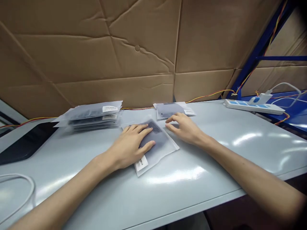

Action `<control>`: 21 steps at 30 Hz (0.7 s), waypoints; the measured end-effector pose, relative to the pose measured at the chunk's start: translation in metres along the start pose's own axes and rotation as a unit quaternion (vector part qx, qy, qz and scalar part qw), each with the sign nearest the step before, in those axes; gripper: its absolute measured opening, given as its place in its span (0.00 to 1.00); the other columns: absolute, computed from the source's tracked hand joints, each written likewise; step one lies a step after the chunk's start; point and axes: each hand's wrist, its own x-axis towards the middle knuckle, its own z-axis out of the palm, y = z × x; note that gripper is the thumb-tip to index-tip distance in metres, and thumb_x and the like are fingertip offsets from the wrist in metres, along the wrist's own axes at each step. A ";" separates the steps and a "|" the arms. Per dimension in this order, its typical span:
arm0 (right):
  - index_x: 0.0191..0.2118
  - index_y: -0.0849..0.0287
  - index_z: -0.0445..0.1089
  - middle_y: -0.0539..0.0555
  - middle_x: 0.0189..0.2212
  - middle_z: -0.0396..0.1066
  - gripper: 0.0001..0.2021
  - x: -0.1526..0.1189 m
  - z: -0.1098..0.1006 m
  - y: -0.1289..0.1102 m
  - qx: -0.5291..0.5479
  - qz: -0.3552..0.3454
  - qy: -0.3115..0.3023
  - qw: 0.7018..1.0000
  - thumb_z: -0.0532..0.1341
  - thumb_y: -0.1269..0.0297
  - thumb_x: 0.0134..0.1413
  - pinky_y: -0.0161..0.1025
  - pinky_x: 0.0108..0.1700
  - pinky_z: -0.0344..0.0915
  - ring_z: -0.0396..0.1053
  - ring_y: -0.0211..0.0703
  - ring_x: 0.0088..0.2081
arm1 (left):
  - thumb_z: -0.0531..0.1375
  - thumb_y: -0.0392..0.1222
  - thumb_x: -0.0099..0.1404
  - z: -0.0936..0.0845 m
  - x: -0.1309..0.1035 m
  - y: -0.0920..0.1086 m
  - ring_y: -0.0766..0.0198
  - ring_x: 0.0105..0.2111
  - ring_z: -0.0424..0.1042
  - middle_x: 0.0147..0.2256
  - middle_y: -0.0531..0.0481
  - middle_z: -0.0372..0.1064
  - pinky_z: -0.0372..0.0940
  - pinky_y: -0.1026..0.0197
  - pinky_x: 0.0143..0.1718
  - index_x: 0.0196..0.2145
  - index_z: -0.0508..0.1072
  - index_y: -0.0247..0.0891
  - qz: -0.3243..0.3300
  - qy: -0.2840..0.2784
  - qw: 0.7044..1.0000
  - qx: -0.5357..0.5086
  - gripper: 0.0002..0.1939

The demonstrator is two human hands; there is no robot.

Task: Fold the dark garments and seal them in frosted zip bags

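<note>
A frosted plastic bag [161, 145] with dark contents lies at an angle on the table, a white barcode label at its near corner and dark print at its far end. My left hand [131, 143] rests flat on this bag with its fingers spread. Just right of it, my right hand [184, 127] hovers or rests near the bag's edge, fingers curved, thumb and forefinger apart, nothing visible between them. Behind the right hand is another frosted bag [170, 109] with a white label. To the left sits a stack of similar bags [96, 115].
A white power strip [254, 107] with a plugged-in adapter stands at the right rear. Cardboard [144, 64] walls the back of the grey table [187, 198]. A black flat object [26, 143] and a white cable [31, 185] lie at left. Red-yellow wires run along the rear edge.
</note>
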 end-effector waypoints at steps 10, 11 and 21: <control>0.42 0.56 0.76 0.59 0.46 0.71 0.13 -0.002 -0.001 0.004 -0.024 0.044 -0.046 0.998 0.57 0.56 0.64 0.47 0.56 0.61 0.66 0.52 0.53 | 0.56 0.59 0.68 -0.009 -0.013 0.023 0.50 0.58 0.65 0.58 0.46 0.68 0.63 0.46 0.59 0.55 0.71 0.43 0.085 -0.002 0.995 -0.061 0.24; 0.42 0.56 0.76 0.59 0.45 0.71 0.13 -0.002 -0.001 0.005 -0.024 0.042 -0.048 0.998 0.57 0.56 0.64 0.47 0.56 0.61 0.66 0.52 0.52 | 0.57 0.59 0.68 -0.010 -0.014 0.023 0.49 0.59 0.65 0.59 0.46 0.67 0.63 0.46 0.59 0.55 0.70 0.43 0.093 -0.004 0.994 -0.064 0.25; 0.37 0.59 0.76 0.60 0.43 0.74 0.14 0.003 0.003 0.006 -0.039 0.051 -0.037 0.997 0.57 0.57 0.63 0.45 0.54 0.62 0.68 0.52 0.50 | 0.56 0.58 0.69 -0.009 -0.018 0.025 0.48 0.65 0.59 0.65 0.45 0.61 0.52 0.40 0.67 0.63 0.65 0.43 0.160 -0.012 0.986 -0.049 0.30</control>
